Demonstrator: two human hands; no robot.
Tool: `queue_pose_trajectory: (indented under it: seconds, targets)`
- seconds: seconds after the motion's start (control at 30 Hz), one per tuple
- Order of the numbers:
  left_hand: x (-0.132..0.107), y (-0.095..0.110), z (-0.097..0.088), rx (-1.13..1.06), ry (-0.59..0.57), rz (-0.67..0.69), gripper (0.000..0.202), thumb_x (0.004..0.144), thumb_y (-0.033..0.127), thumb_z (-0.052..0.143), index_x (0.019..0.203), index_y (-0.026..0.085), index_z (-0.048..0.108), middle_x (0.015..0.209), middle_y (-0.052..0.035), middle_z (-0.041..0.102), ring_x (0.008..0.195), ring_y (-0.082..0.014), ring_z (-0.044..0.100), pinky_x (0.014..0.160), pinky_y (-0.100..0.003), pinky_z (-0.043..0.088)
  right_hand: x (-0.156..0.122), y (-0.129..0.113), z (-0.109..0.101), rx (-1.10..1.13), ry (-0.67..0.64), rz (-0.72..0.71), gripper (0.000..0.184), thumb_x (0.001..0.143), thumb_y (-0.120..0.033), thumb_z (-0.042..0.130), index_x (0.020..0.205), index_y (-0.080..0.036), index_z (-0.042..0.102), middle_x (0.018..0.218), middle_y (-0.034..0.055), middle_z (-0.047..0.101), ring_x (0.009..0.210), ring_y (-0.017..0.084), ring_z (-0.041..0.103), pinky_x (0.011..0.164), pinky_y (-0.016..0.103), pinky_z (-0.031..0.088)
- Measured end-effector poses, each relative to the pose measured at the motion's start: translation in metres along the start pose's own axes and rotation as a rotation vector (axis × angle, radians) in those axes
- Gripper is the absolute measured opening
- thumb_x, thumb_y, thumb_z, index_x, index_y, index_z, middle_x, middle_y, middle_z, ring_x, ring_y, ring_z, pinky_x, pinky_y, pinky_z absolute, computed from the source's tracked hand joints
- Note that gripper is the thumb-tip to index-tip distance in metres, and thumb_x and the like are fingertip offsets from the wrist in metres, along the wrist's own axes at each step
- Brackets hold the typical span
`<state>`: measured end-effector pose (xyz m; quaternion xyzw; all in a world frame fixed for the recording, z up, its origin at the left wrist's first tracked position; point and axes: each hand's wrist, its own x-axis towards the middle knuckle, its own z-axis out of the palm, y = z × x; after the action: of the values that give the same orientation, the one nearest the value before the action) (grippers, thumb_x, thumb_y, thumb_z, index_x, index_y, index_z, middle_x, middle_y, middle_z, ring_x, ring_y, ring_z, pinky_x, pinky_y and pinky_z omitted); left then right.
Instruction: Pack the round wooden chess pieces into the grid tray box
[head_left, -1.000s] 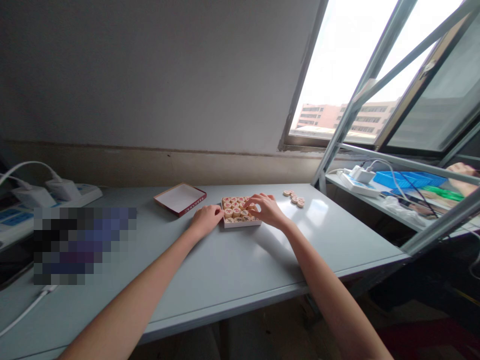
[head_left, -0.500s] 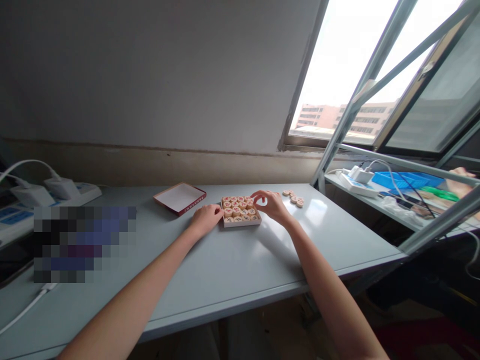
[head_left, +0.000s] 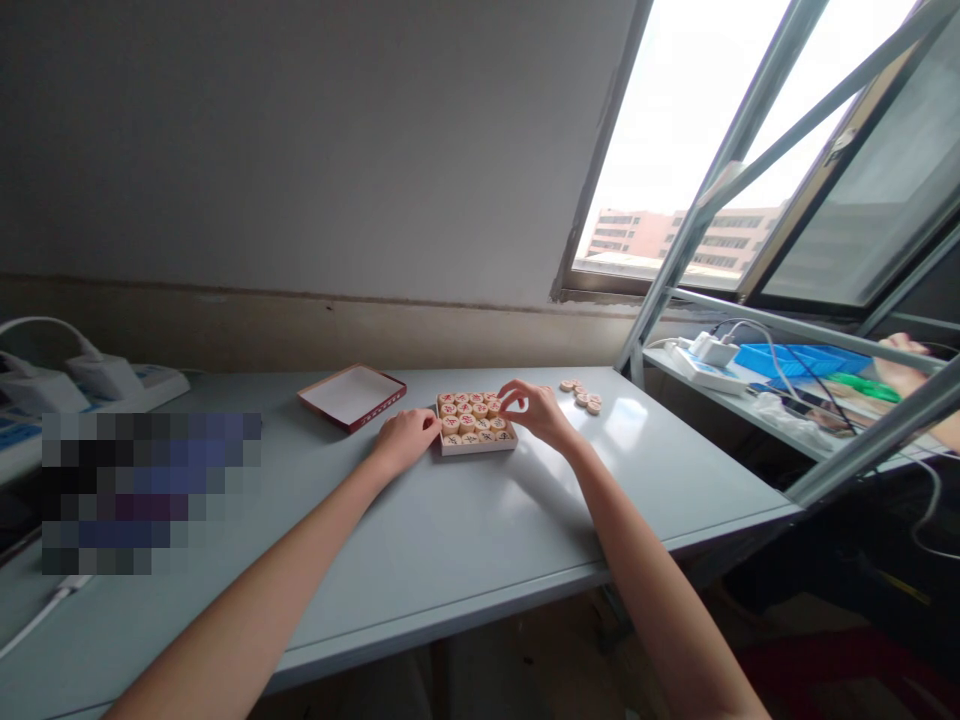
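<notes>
Head feed on my screen looks forward and down at a long pale grey table (head_left: 465, 570) set against a grey plaster wall (head_left: 300, 150). Near the middle of the table sits a shallow white cardboard box tray (head_left: 478, 450), packed with rows of round wooden Chinese chess pieces (head_left: 466, 415) carved with red and dark characters. Just beyond its right side lies a small loose cluster of matching wooden pieces (head_left: 581, 396), apart from the tray. To the tray's left, well clear of it, rests a white box lid with a red rim (head_left: 351, 396).

I read the left hand (head_left: 405, 440) as relaxed and open, its fingers touching the tray's left edge and gripping nothing. The right hand (head_left: 536, 415) hovers over the tray's right half, fingers curled and thumb and forefinger pinched close together at the pieces; from here I cannot tell whether they hold one.

Along the left of the table sits a white power strip (head_left: 127, 382), and a blurred patch hides whatever lies below it. Right, past a steel-framed window (head_left: 675, 130), a co-worker's hand (head_left: 900, 375) shows beyond a blue plastic tray (head_left: 787, 360) on a low white shelf (head_left: 675, 365).
</notes>
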<state>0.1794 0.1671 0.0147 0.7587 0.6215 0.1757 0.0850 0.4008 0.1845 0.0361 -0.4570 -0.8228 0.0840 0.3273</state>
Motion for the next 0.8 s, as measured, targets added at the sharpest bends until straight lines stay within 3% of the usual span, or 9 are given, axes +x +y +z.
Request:
queue_pose_trajectory:
  seconds: [0.33, 0.6, 0.8]
  targets:
    - [-0.0004, 0.0009, -0.0006, -0.006, -0.008, 0.001, 0.034, 0.081, 0.036, 0.032, 0.075, 0.02, 0.061, 0.081, -0.0069, 0.067, 0.077, -0.0201, 0.059, 0.057, -0.025, 0.032, 0.0017, 0.0066, -0.0008, -0.063, 0.128, 0.001, 0.009, 0.074, -0.023, 0.058, 0.083, -0.023, 0.061, 0.084, 0.0, 0.064, 0.067, 0.013, 0.052, 0.067, 0.027, 0.038]
    - [-0.001, 0.0011, -0.0021, -0.018, -0.015, -0.003, 0.034, 0.081, 0.036, 0.032, 0.077, 0.02, 0.062, 0.081, -0.007, 0.067, 0.076, -0.0197, 0.059, 0.058, -0.025, 0.034, 0.0005, 0.0018, -0.0064, 0.105, 0.078, 0.038, 0.015, 0.079, -0.026, 0.05, 0.086, -0.022, 0.063, 0.092, 0.0018, 0.064, 0.078, 0.015, 0.056, 0.07, 0.027, 0.041]
    - [-0.0019, 0.003, -0.0038, -0.022, -0.015, -0.016, 0.033, 0.081, 0.035, 0.034, 0.076, 0.019, 0.062, 0.082, -0.0075, 0.068, 0.078, -0.02, 0.06, 0.059, -0.025, 0.035, 0.0006, 0.0049, -0.0052, 0.079, 0.061, 0.047, 0.017, 0.079, -0.023, 0.048, 0.084, -0.023, 0.065, 0.09, 0.0012, 0.066, 0.078, 0.016, 0.058, 0.068, 0.027, 0.042]
